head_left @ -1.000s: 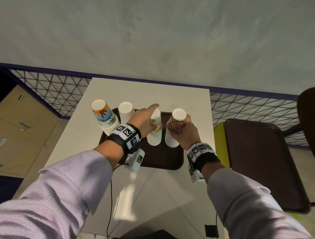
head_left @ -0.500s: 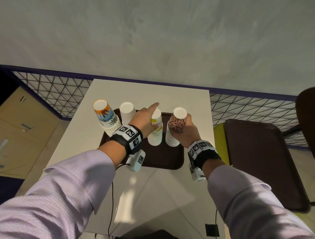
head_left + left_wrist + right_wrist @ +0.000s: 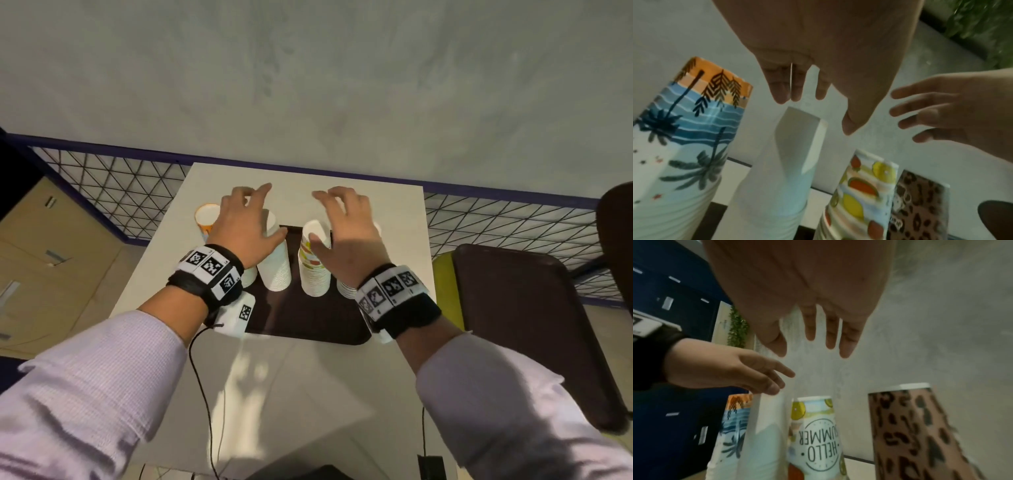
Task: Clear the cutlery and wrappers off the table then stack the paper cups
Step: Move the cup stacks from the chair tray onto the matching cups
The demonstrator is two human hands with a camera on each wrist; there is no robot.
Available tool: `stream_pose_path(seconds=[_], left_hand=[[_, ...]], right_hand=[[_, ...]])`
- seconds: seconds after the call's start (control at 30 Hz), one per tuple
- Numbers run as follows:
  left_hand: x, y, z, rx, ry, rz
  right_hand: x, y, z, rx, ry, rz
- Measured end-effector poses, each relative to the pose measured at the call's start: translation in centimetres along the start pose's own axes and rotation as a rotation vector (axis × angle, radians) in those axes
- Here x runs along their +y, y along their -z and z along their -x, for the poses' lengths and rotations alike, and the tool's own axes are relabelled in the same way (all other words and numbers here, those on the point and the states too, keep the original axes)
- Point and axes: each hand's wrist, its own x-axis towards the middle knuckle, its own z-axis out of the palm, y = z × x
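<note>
Four stacks of upside-down paper cups stand on a brown tray on the white table. From left they are a palm-print stack, a plain white stack, a fruit-print stack and a leopard-print stack. In the head view my right wrist mostly hides the leopard stack. My left hand hovers over the white stack with its fingers spread and holds nothing. My right hand hovers over the fruit and leopard stacks, equally spread and empty. No cutlery or wrappers show.
A second brown tray lies on a yellow-green seat to the right, with a dark chair back beyond it. A mesh railing runs behind the table. Wooden cabinets stand at the left. A thin cable hangs from my left wrist.
Both hands have let go of the cup stacks they touched and risen above them with fingers spread. The stacks stay upright on the tray.
</note>
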Motion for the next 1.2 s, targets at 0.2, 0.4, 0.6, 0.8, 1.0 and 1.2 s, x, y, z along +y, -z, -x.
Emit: stream_pose_path(seconds=[0.2, 0.4, 0.6, 0.8, 1.0, 1.2], left_hand=[[-0.4, -2.1, -0.8, -0.207, 0.015, -0.035], [-1.1, -2.3, -0.9, -0.194, -0.004, -0.006], [-1.1, -2.5, -0.7, -0.2, -0.038, -0.006], [-0.7, -2.5, -0.8, -0.222, -0.038, -0.016], [-0.1, -2.0, -0.7, -0.246, -0.038, -0.042], [-1.0, 1.0, -0.1, 0.048, -0.079, 0.181]], right_hand=[[-0.4, -3.0, -2.0, -0.457, -0.23, 0.079], [0.3, -4.2, -1.5, -0.409, -0.247, 0.088], [0.1, -4.6, -1.5, -0.392, -0.247, 0.087], [0.1, -4.6, -1.5, -0.408, -0.25, 0.104], [0.0, -4.5, -1.8, -0.41, -0.261, 0.104], [-0.3, -4.0, -2.0, -0.421, -0.231, 0.175]])
